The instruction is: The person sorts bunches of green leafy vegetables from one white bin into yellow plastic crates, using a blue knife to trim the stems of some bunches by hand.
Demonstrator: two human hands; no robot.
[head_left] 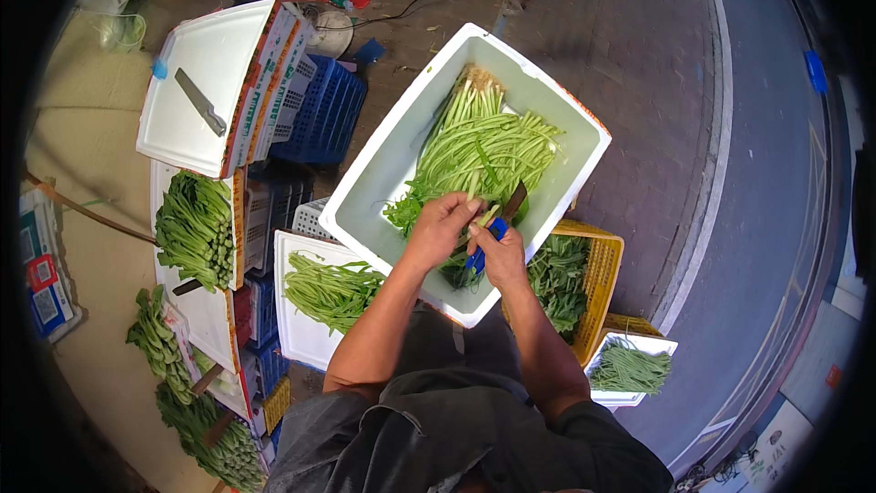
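Note:
Above a white foam box (369,157), my left hand (438,227) pinches a pale green vegetable stalk (473,183) between thumb and fingers. Close beside it, my right hand (505,259) grips a knife with a blue handle (477,259); its dark, brownish blade (514,200) points away from me. A short stalk piece (488,215) shows at the right thumb. Long green stems (489,150) fill the middle of the box, with a rooted bunch (477,97) at its far end. Leafy greens (405,209) lie near its left wall. My fingers partly hide the knife handle.
Cut stems (332,291) lie on a white foam lid (294,335) to the left. A loose knife (200,103) rests on stacked foam boxes (226,34). Leafy bunches (195,229) line the stall. A yellow crate (602,287) holds greens at right; beyond runs a kerb (712,198).

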